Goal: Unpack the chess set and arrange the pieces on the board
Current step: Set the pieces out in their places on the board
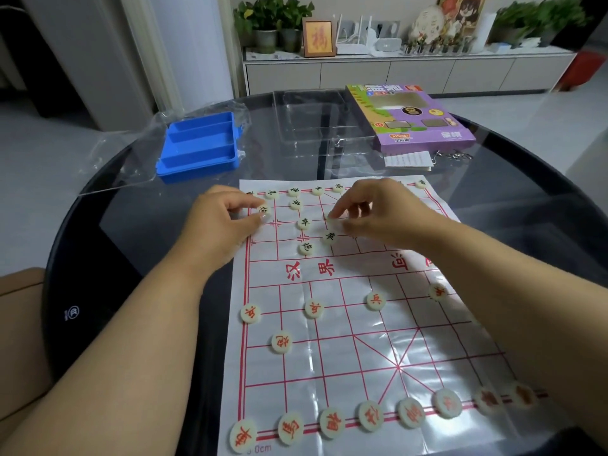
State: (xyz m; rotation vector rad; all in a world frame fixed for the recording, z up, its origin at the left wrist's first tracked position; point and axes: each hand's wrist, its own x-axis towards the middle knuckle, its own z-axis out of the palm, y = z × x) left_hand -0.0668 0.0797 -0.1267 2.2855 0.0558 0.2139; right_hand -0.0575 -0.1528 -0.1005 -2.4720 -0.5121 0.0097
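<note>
The left hand [227, 213] curls its fingers [250, 205] narrowly round a black-marked disc [263, 209], thumb and forefinger pinching it just above the board's [332, 353] left edge line. It sits one row short of the far rank, so I judge it a cannon being carried out to its point. The right hand [371, 213] pinches down with forefinger and thumb, the other fingers curled loosely above; a pale piece [333, 221] lies under the fingertips, though whether it is gripped or only nudged I cannot tell.

Just beside the right fingertips, toward the person, lie two more black discs [329, 237], and two others sit between the hands. They lie off their proper points, probably dropped there as a waiting pool near the squares they must fill. Beyond both sets of fingers, the far rank [293, 191] is partly filled, with one corner piece [421, 183] out past the right hand.

Nearer the person, the red side looks largely set: soldiers [314, 308] along their row, a cannon [282, 342], and the back row [332, 422] along the near edge.

Farther out on the tabletop [493, 192], beyond the left fingers, stands the empty blue tray [199, 146] on clear wrap; beyond the right, a clear insert [316, 123] and the purple box [414, 120].
</note>
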